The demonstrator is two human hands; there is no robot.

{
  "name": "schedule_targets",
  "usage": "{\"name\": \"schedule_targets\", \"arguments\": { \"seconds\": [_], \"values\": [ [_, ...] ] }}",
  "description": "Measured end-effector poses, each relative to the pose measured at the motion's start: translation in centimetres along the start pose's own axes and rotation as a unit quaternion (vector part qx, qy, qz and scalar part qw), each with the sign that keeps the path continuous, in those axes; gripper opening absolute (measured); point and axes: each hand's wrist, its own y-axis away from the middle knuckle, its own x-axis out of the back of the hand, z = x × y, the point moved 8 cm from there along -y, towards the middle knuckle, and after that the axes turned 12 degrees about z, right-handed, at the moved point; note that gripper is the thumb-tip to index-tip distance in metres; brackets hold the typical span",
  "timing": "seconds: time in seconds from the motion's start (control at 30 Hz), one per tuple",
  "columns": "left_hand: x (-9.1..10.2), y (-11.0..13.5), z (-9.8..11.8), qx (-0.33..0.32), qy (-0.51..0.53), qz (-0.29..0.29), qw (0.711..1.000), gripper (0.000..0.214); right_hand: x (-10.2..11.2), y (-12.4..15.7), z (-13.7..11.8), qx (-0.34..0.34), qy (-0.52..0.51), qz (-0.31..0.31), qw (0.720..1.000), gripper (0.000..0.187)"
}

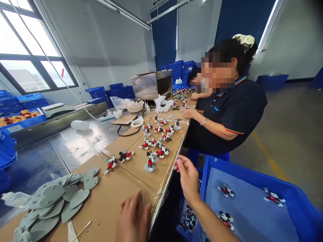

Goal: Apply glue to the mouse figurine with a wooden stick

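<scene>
A long table is covered with cardboard near windows; the left hand is laid flat, the right hand held open, empty.

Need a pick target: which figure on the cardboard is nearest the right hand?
The figure on a grey base, standing near the table edge just left of the right hand. The other figures lie farther up the cardboard.
</scene>
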Motion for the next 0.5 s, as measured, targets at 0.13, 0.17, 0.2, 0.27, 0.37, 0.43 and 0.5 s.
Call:
{"name": "schedule_targets", "arguments": {
  "seconds": [0.13, 0.17, 0.2, 0.27, 0.37, 0.43, 0.5],
  "values": [
    [-3.0, -4.6, 3.1, -0.008, -0.076, 0.001, 0.997, 0.048, -0.1, 5.6, 0.9, -0.012, -0.020, -0.037, 0.999, 0.040],
    [-3.6, -5.4, 3.9, -0.008, -0.093, 0.004, 0.996, 0.048, -0.1, 6.2, 1.1, -0.017, -0.022, -0.046, 0.999, 0.039],
    [-4.2, -6.1, 4.6, -0.007, -0.110, 0.007, 0.994, 0.050, 0.0, 6.6, 1.2, -0.022, -0.024, -0.055, 0.998, 0.037],
    [-5.2, -7.1, 5.5, 0.001, -0.139, 0.014, 0.990, 0.059, 0.3, 7.0, 1.3, -0.030, -0.026, -0.069, 0.997, 0.036],
    [-6.5, -8.1, 5.9, 0.012, -0.157, 0.017, 0.987, 0.064, 1.0, 7.1, 1.1, -0.036, -0.025, -0.083, 0.996, 0.035],
    [-7.1, -8.6, 5.8, 0.014, -0.148, 0.011, 0.989, 0.054, 1.3, 7.2, 1.0, -0.041, -0.025, -0.087, 0.995, 0.034],
    [-7.3, -8.9, 5.5, 0.016, -0.121, 0.004, 0.992, 0.045, 1.4, 7.1, 0.7, -0.046, -0.028, -0.090, 0.994, 0.034]
  ]
}}
